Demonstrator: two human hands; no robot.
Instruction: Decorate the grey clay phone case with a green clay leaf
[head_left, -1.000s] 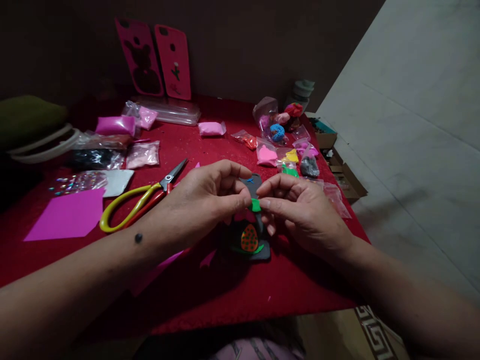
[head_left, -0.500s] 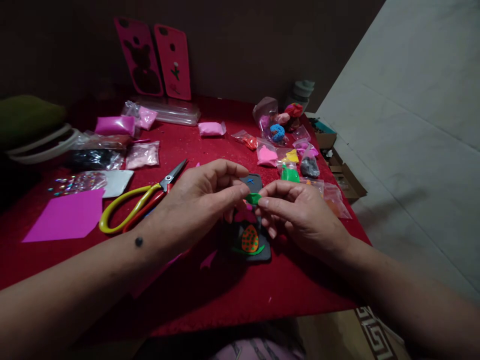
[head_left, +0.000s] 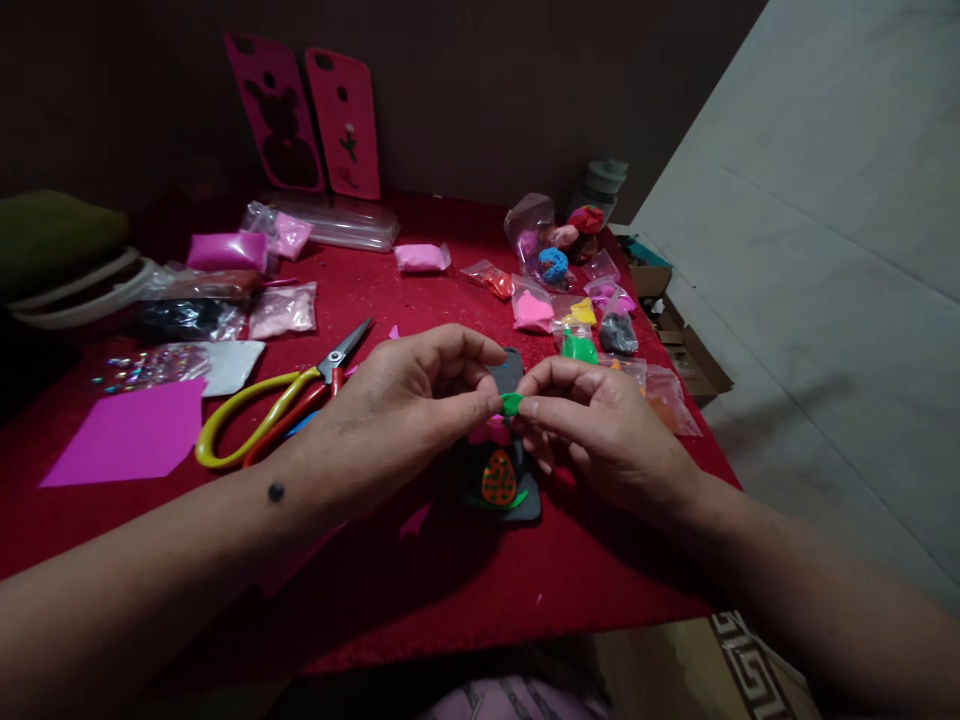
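Between my two hands is a small piece of green clay (head_left: 511, 404), pinched at its left end by my left hand (head_left: 442, 385) and at its right end by my right hand (head_left: 592, 410). Both hands are closed, thumb against forefinger. Under them lies a dark phone case (head_left: 525, 507), partly hidden by the fingers. On it are an orange egg shape with green dots (head_left: 499, 478), a green strip below the egg and a pink shape (head_left: 491, 432) above it.
Scissors (head_left: 285, 400) with yellow and red handles lie left of my hands, beside a magenta sheet (head_left: 127, 435). Bags of coloured clay (head_left: 579, 345) are spread at the right. Two pink phone cases (head_left: 345, 120) lean on the back wall. The table's edge runs along the right.
Both hands have come slightly lower with the green clay, which now shows a flatter, brighter side. The blue mark on the case is now mostly covered.
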